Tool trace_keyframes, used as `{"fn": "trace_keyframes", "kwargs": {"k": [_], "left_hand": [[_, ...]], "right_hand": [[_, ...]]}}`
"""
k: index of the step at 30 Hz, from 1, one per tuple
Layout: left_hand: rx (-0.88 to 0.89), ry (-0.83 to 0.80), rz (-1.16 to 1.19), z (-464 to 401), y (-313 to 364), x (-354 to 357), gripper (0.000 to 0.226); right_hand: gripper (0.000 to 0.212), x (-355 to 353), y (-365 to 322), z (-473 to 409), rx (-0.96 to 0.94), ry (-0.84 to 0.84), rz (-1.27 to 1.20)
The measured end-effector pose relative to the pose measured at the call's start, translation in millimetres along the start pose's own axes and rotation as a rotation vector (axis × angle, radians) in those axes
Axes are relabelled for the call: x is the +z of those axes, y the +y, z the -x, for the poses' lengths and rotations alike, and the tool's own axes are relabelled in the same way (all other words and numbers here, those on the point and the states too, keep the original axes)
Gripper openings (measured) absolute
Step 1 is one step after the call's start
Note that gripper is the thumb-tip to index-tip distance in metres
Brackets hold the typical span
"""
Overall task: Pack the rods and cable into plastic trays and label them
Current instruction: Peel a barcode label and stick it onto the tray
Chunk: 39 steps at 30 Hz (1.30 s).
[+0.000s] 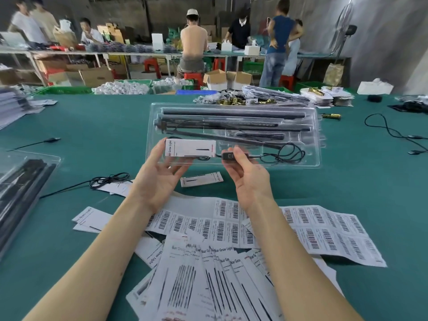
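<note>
Over the near edge of the clear plastic tray (234, 107), left hand (159, 179) palm up, fingers (172, 162) curled lightly, pinching a white label card (190, 148) by its left end between thumb and fingertips. Just right of it, right hand (246, 179) palm up too, thumb and fingers closed round a small black inline switch (229, 155) on the cable (287, 154). Card and switch nearly touching, both held just above the tray's front compartment.

In the tray, on the green table (92, 121), several black rods (231, 113) lying lengthwise in the rear channels, one slimmer rod slanting toward the front right. Cable coiled loosely in the front right pocket, running left to the held switch. Card printed with "Grow Light" along its short edge and a thin dark line drawing.

Below the hands, another label card (201, 179) flat on the cloth. Nearer still, sheets of barcode stickers (324, 230) spread out, partly overlapped by a fanned heap of printed cards (196, 274); both forearms crossing above these papers. At far left, a stack of filled trays (20, 181) with dark rods inside, and a loose black cable (108, 179) beside it. Behind the tray, brass fittings (234, 101) and bagged parts; another loose cable (393, 133) at right. In the background, people at long workbenches, cartons and green crates around them.
</note>
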<state>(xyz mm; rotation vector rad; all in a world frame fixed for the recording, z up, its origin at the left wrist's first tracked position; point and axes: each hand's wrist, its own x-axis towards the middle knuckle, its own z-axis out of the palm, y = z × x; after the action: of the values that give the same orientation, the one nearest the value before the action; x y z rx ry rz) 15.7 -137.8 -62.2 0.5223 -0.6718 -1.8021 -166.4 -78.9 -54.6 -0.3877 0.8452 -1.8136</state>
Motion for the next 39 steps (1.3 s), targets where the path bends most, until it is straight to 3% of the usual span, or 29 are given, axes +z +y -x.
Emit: {"fn": "trace_keyframes", "kwargs": {"k": [9, 13, 15, 21, 25, 27, 31, 36, 39], "left_hand": [[-0.052, 0.001, -0.080, 2, -10, 5, 0.022], [-0.050, -0.044, -0.103, 3, -14, 6, 0.026], [-0.042, -0.056, -0.112, 3, -14, 6, 0.023], [-0.041, -0.056, -0.110, 5, -15, 6, 0.019], [-0.038, -0.021, -0.082, 6, -14, 10, 0.034], [-0.015, 0.034, -0.058, 6, -12, 10, 0.038], [0.013, 0.163, -0.089, 4, -2, 6, 0.024], [-0.029, 0.173, -0.085, -1, 1, 11, 0.036], [-0.026, 0.177, -0.105, -2, -1, 10, 0.029]], "right_hand": [[0.003, 1, 8, -3, 0.163, 0.076, -0.153], [0.036, 2, 11, -3, 0.093, 0.180, -0.138], [0.041, 1, 10, -3, 0.070, 0.202, -0.113], [0.039, -1, 10, -5, 0.055, 0.178, -0.108], [0.009, -3, 7, -6, 0.111, 0.046, -0.023], [0.013, -6, 0, -7, 0.102, 0.004, 0.049], [0.010, -20, -22, -12, 0.071, 0.148, -0.133], [0.026, -29, -37, -18, 0.038, 0.305, -0.041], [0.021, -42, -48, -17, 0.017, 0.393, -0.054]]}}
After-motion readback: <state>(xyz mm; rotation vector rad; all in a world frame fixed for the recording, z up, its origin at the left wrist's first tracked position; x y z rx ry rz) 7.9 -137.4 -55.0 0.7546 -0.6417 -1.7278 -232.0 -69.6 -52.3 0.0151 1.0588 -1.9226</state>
